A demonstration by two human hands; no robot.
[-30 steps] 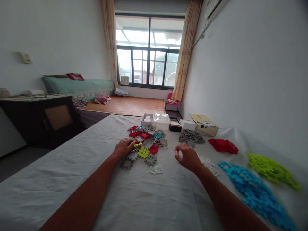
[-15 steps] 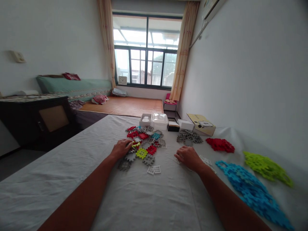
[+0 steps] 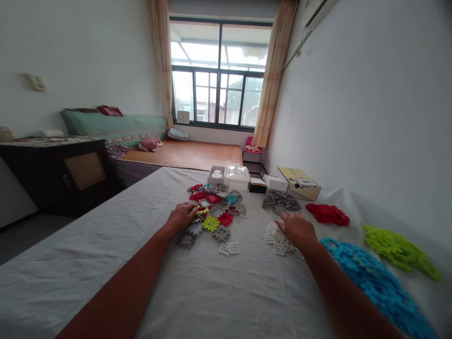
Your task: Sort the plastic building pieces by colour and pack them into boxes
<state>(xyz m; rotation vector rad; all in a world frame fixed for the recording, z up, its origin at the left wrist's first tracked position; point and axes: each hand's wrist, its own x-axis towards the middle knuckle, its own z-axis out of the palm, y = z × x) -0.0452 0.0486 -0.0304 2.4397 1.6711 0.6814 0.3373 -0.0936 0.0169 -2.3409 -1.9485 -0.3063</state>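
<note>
My left hand is closed, its fingertips on a yellow-green toothed tile seen nearly edge-on. Below those fingers lies a mixed pile of interlocking tiles, among them a flat yellow-green tile, a red tile and a grey tile. My right hand, fingers loosely bent and apart, hovers over or beside a heap of white window-shaped pieces. I see nothing in its fingers, though their undersides are hidden. Two more white window pieces lie between the hands.
A grey tile pile, a red pile, a yellow-green pile and a blue pile lie toward the right. Along the back stand a clear plastic box, small open boxes and a yellow carton.
My right hand has shifted right and slightly away from me, uncovering more of the white window pieces. My left hand keeps its place at the tile pile. The view has turned slightly left.
</note>
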